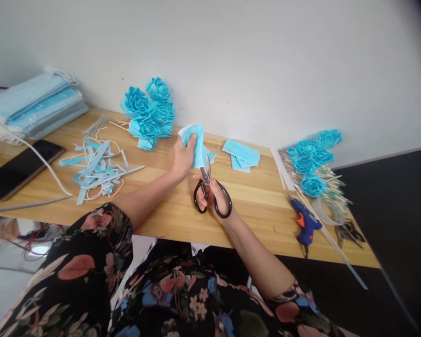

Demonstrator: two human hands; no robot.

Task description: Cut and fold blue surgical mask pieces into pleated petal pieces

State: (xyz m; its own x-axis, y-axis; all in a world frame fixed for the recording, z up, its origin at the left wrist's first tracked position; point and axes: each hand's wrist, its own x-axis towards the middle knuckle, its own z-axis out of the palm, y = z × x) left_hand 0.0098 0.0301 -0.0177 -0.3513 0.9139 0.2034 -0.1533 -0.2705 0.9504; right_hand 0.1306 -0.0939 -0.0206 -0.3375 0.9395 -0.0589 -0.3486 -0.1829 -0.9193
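My left hand (183,154) pinches a folded piece of light blue mask fabric (196,146) and holds it up over the wooden table (182,215). My right hand (212,195) grips black-handled scissors (210,194), fingers through the loops. The blades point up and meet the lower edge of the fabric. Both hands work near the middle of the table.
Blue fabric roses (149,112) lean on the wall; more roses (312,159) on sticks lie at right. Cut blue pieces (241,155), strips and ear loops (96,168), a stack of masks (33,104), a phone (19,169), a blue glue gun (304,223), another pair of scissors (351,232).
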